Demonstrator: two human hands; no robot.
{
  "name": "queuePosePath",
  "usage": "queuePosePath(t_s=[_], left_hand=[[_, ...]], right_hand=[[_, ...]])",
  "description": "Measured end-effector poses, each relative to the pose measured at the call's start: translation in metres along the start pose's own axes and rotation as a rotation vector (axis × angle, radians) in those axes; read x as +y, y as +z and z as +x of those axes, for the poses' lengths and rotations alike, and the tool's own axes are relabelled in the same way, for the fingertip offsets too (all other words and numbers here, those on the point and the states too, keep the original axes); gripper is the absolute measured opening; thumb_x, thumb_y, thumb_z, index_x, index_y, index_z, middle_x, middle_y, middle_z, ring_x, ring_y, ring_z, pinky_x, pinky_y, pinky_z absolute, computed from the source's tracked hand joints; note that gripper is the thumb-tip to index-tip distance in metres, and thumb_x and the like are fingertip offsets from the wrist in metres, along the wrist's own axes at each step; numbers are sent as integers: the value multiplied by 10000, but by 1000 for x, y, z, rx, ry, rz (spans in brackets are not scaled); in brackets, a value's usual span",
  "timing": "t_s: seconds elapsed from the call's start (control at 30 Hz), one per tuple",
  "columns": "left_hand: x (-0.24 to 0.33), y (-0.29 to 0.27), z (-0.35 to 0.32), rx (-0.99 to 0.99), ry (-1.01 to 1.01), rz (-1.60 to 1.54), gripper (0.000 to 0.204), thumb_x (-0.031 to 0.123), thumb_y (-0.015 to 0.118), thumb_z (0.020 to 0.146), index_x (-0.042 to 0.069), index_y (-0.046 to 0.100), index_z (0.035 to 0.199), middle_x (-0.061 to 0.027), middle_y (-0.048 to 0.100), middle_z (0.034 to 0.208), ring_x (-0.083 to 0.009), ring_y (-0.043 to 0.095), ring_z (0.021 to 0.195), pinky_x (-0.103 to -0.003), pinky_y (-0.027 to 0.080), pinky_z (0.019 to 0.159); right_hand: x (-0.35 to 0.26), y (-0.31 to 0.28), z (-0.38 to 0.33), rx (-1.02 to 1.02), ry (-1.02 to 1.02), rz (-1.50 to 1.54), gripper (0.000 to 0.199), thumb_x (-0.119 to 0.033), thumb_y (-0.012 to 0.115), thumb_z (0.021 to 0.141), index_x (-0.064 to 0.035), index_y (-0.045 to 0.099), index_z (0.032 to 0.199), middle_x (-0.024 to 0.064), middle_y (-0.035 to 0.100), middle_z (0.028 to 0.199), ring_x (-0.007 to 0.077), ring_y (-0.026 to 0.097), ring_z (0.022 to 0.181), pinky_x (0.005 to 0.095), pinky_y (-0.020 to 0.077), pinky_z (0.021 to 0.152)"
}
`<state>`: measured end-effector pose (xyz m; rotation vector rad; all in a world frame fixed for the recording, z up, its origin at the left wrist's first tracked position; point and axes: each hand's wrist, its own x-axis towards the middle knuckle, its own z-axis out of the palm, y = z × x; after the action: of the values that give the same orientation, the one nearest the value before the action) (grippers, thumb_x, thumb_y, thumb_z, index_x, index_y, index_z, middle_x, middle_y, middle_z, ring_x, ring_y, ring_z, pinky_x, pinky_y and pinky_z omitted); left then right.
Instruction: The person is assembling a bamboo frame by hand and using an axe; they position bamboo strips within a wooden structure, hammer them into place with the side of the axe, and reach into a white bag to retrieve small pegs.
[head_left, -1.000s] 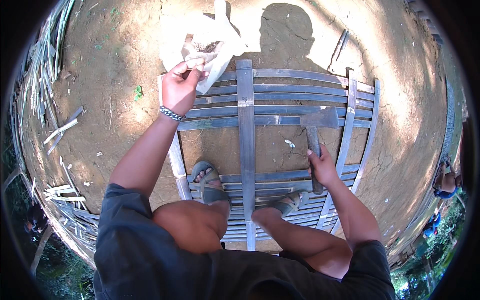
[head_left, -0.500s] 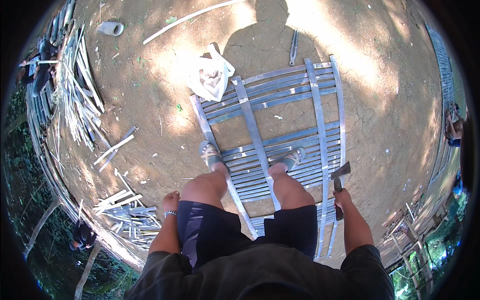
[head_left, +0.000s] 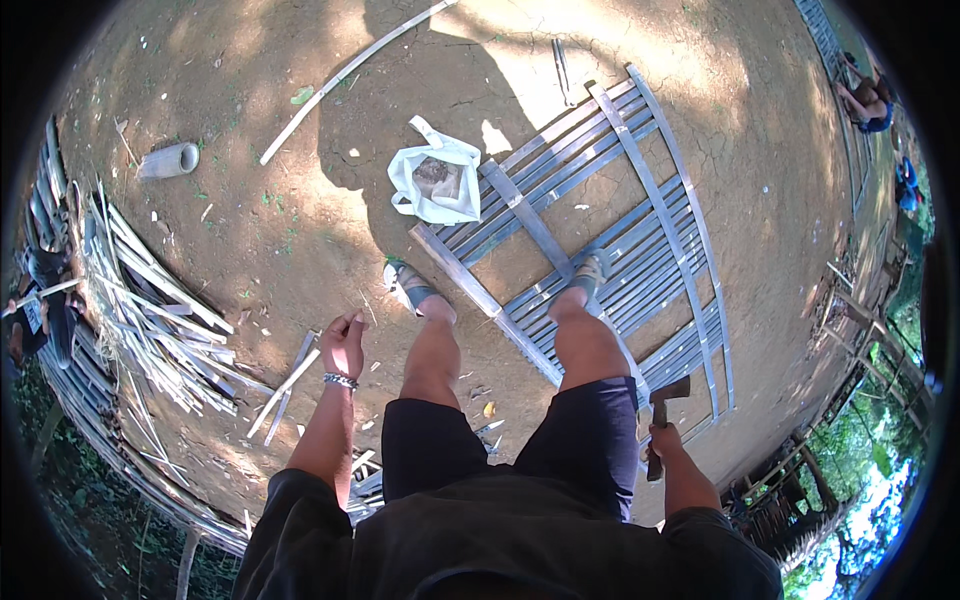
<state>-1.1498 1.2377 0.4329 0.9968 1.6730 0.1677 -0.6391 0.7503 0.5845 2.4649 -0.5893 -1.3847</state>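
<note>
Lower right, I see the right hand gripping a hatchet; the left hand curls its fingers, around what I can't tell. The slatted frame slipping under 1 sandal could cause stumbling.

Hatchet: was in right hand. Slatted frame: lay ahead, 1 foot on it. Bag: stood at frame's left. Pole: lay beyond bag. Tube: lay left, beyond stick pile.
</note>
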Motion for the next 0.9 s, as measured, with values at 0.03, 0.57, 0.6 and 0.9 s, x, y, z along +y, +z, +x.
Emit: queuePosePath(t_s=[0.03, 0.57, 0.6, 0.9], left_hand=[[6, -4, 8, -9, -1, -11, 266, 228, 703, 990, 26, 740, 1159, -26, 752, 930, -119, 712, 868, -265, 525, 754], [140, 63, 69, -522, 145, 572, 261, 194, 692, 985, -20, 746, 1123, -9, 733, 860, -79, 633, 747, -268, 507, 678], [152, 69, 74, -529, 176, 587, 264, 200, 692, 987, -20, 746, 1124, -8, 731, 861, -74, 629, 748, -264, 506, 677], [195, 109, 133, -664, 139, 357, 266, 212, 704, 992, -20, 744, 1117, 19, 684, 832, -44, 607, 751, -238, 497, 681]], right_hand=[[-4, 29, -16, -42, 19, -2, 394, -282, 662, 977, 5, 534, 1214, 155, 618, 804, 282, 642, 581, 476, 545, 526], [-115, 231, -146, -556, -18, 189, 565, -382, 654, 961, 39, 587, 1332, 271, 701, 1170, 398, 664, 1149, 477, 499, 982], [-120, 227, -148, -529, -76, 148, 539, -369, 661, 967, 39, 580, 1310, 243, 719, 1051, 362, 722, 988, 473, 557, 856], [-142, 287, -157, -455, 100, 621, 430, -305, 676, 971, 12, 509, 1208, 120, 599, 692, 252, 631, 497, 410, 539, 475]])
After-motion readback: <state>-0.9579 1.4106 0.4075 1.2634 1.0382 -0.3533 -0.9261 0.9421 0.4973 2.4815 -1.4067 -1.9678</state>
